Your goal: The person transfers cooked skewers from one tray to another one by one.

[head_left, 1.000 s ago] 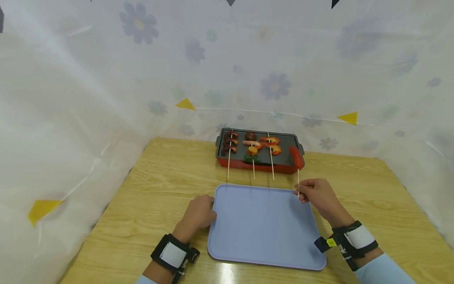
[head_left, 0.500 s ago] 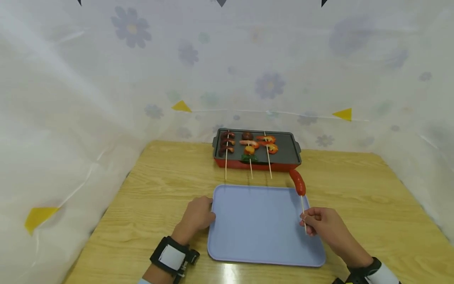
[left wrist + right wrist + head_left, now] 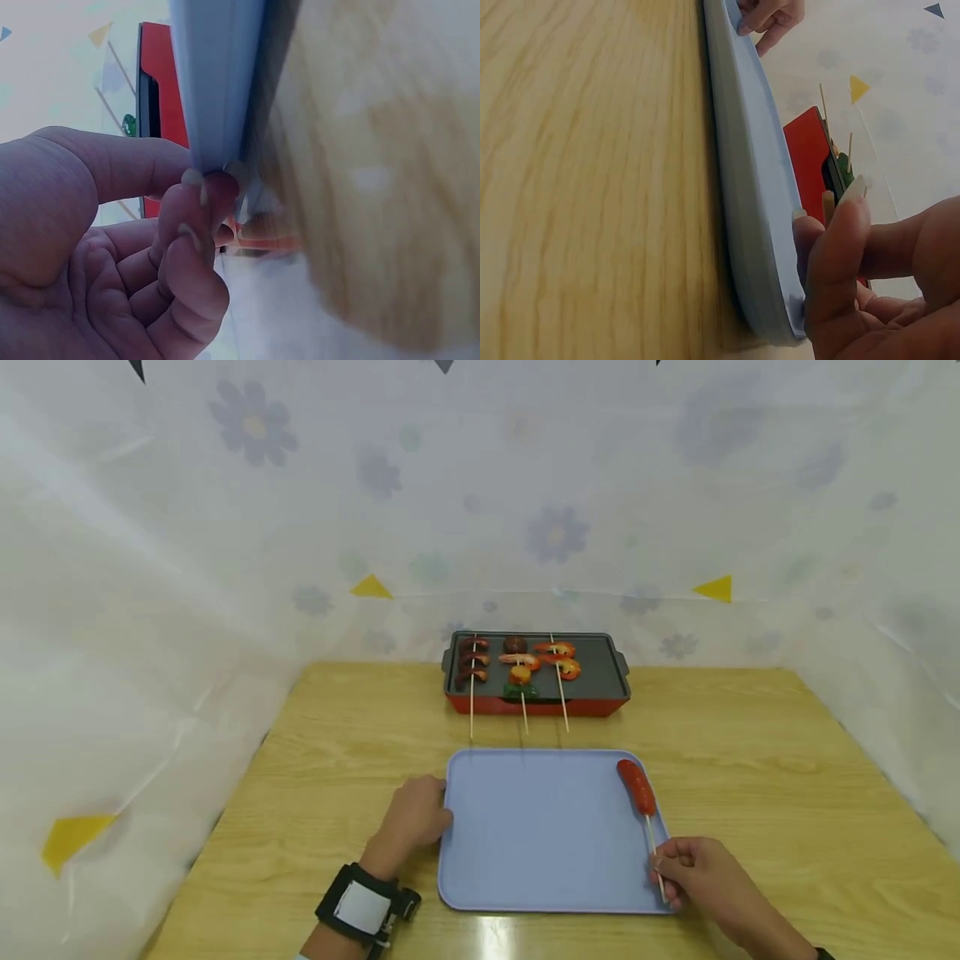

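Observation:
A blue tray [image 3: 551,831] lies on the table in the head view. At its left edge my left hand [image 3: 416,814] pinches the rim; the left wrist view has the thumb and fingertips [image 3: 217,187] meeting at the tray's edge. My right hand [image 3: 701,881] pinches the stick of a sausage skewer [image 3: 638,788] between thumb and fingers. The red sausage overlaps the tray's right side in the head view, its tip toward the far corner. In the right wrist view, the right hand [image 3: 870,277] is close over the tray's rim and the stick's end shows between its fingers.
Behind the tray stands a red toy grill [image 3: 611,703] with a dark plate. On it lie a mushroom skewer [image 3: 472,662], a mixed skewer [image 3: 520,675] and a shrimp skewer [image 3: 561,670], sticks jutting toward the tray. A patterned curtain [image 3: 480,510] surrounds the wooden table [image 3: 787,760].
My right hand has brought the sausage skewer from the grill's right end back toward me, down to the tray's right side. My left hand has stayed at the tray's left rim.

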The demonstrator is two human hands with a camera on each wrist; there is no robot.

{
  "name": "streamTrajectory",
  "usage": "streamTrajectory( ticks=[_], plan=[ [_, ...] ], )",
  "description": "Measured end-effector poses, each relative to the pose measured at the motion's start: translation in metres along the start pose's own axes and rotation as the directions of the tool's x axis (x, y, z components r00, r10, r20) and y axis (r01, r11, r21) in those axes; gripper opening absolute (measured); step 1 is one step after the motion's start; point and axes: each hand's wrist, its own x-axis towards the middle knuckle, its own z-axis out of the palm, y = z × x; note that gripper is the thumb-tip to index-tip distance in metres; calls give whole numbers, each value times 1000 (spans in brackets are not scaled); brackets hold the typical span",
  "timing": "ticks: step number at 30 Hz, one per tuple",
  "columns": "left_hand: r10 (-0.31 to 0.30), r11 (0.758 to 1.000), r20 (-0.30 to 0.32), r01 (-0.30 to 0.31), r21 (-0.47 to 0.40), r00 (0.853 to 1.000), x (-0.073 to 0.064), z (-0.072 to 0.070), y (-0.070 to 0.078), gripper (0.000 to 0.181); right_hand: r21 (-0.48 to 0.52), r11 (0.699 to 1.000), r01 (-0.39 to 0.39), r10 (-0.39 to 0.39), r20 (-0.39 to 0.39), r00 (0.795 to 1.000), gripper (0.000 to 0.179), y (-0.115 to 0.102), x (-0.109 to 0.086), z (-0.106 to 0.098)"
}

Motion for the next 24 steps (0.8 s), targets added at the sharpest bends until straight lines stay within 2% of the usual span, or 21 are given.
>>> streamTrajectory(
  ticks=[4, 7, 11, 14, 18, 24],
  plan=[
    [14, 1000, -22, -14, -2, 1000, 0, 4, -2, 23, -42, 999, -9, 9, -2, 1000, 26, 1, -1, -1],
    [16, 1000, -33, -16, -3, 999, 0, 5, -3, 28, -155, 988, -4, -2, -38, 999, 22, 0, -1, 0],
    [-6, 1000, -13, 6, -14, 1000, -2, 5, -2, 37, -355, 933, -65, 14, -146, 989, 16, -1, 0, 5],
    [-17, 1000, 1, 17, -22, 1000, -4, 5, -2, 36, -445, 888, -118, 29, -202, 979, 15, -1, 0, 8],
    [-8, 1000, -19, 8, -25, 1000, -4, 6, -2, 33, -494, 862, -110, 1, -216, 976, 17, 0, 0, 9],
    [-3, 1000, -43, 1, -25, 999, -3, 5, -1, 27, -524, 845, -109, -21, -236, 972, 23, -2, 2, 8]
  ],
)
